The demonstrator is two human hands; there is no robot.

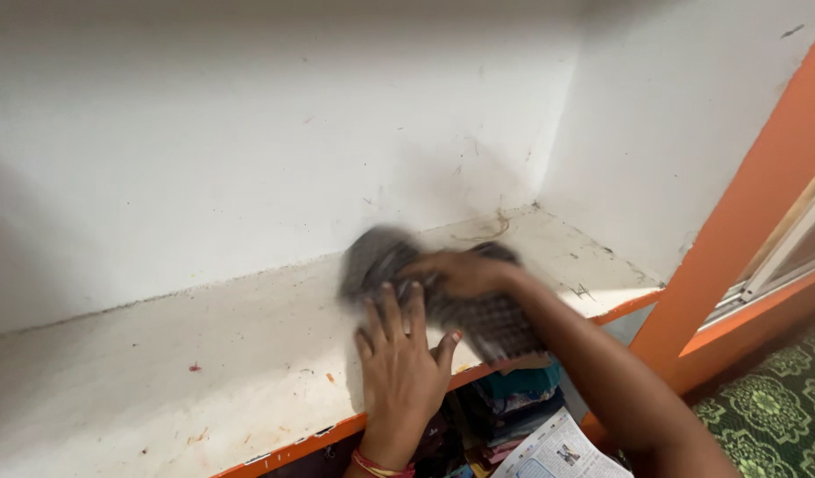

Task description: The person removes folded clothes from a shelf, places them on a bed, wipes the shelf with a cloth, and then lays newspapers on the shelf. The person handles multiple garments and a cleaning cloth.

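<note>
My right hand [460,273] presses down on a grey cloth [398,265], fingers bent over it, though blur hides how tightly that grip has it; the cloth lies on the white shelf [159,372], right of the middle and near the front edge. My left hand [398,363] rests flat on the shelf, fingers spread and holding nothing, their tips touching the cloth's near edge. Folded clothes [513,398] sit below the shelf's orange edge [310,438], beside a printed paper [558,451].
</note>
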